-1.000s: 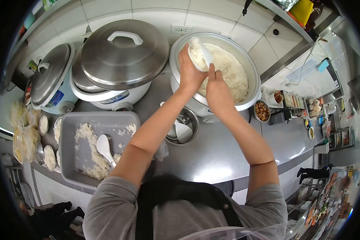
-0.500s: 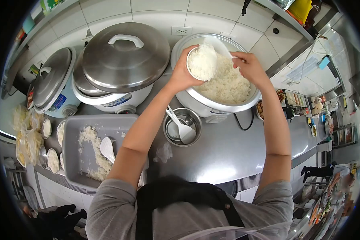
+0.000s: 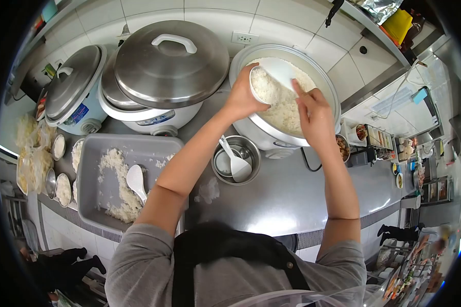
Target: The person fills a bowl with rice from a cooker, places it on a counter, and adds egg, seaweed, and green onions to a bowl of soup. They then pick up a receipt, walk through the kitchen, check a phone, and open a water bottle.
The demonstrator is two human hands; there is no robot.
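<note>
My left hand [image 3: 242, 97] grips a small bowl [image 3: 252, 88], tilted over the open rice cooker [image 3: 335, 97] with its mouth toward the right. White rice [image 3: 264, 86] lies in the bowl. In my right hand [image 3: 315, 110] is a white rice paddle [image 3: 277, 71], its blade at the bowl's upper rim. The fingers close around the handle, which is mostly hidden. Below both hands, cooked rice [image 3: 287, 116] fills much of the cooker.
Left of the open cooker stand a large lidded cooker [image 3: 171, 66] and a smaller one [image 3: 71, 87]. A grey tub [image 3: 159, 146] holds rice and a paddle [image 3: 135, 180]. Nearer me, a metal bowl [image 3: 256, 176] contains another paddle [image 3: 239, 166]. Small rice bowls [image 3: 64, 190] line the left.
The paddle's blade has swung from upright beside the bowl to lying across its upper rim. The mound of rice in the bowl looks lower, and the bowl is tipped more toward the cooker.
</note>
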